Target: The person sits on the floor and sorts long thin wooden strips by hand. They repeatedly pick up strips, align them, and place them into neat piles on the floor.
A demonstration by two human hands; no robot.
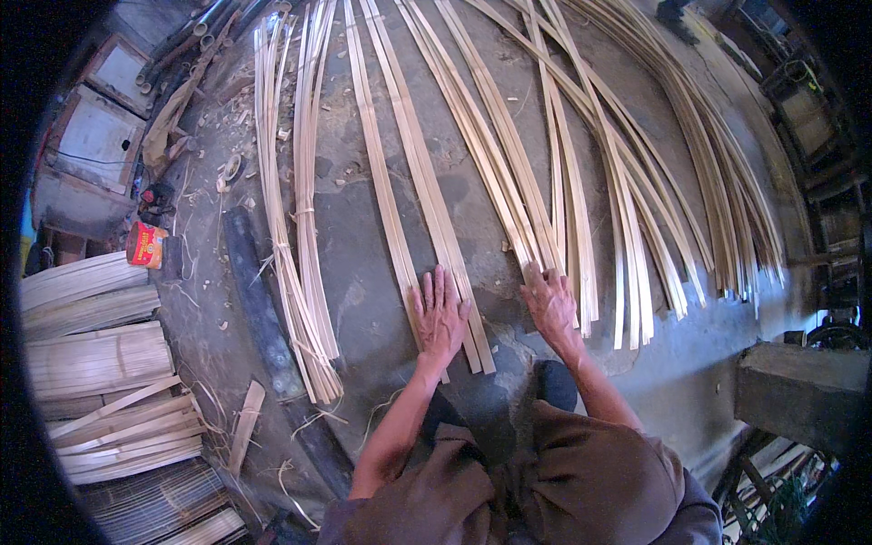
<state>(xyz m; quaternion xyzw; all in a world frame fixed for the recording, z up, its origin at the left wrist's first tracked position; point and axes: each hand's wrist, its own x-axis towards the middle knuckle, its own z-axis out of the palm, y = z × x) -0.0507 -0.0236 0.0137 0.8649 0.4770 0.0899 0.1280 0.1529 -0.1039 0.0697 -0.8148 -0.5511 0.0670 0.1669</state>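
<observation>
My left hand (440, 315) lies flat, fingers stretched out, over the near ends of a few long, pale bamboo strips (420, 186) on the floor. The strip ends poke out past it, close to my feet. To its right, my right hand (550, 307) rests with fingers apart on the near ends of another group of bamboo strips (495, 173). Its fingers are slightly bent, and I see nothing lifted in them. Both groups run away from me toward the far edge of the view.
Tied strip bundles (304, 209) lie left, beside a dark pole (254, 300). More loose strips (627, 182) cross and fan out on the right. Stacked slats (100, 363) and a red-orange tub (146, 245) stand far left. A concrete block (799, 391) juts in at right.
</observation>
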